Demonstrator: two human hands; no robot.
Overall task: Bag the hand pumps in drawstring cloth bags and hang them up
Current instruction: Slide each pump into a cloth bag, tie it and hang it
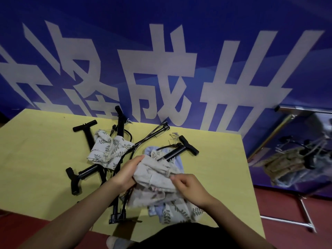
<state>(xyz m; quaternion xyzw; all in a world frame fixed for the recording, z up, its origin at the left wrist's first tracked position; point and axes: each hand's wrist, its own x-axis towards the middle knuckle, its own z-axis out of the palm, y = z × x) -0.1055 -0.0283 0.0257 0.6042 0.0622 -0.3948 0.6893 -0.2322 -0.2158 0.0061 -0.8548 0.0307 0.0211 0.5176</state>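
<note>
on yellow table [45,159] | left hand [125,172], right hand [187,185] both grip beige bag [154,174]

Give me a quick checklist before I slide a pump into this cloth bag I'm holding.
1. Both hands on the cloth bag: ok, left hand grips its left edge, right hand pinches its right side.
2. Bag mouth open: cannot tell, the cloth is bunched.
3. Pump within reach: ok, a black pump lies just beyond the bag.
4. Pump hoses free: not ok, the hoses cross each other.
5. Rack has space: cannot tell, blurred.
</note>
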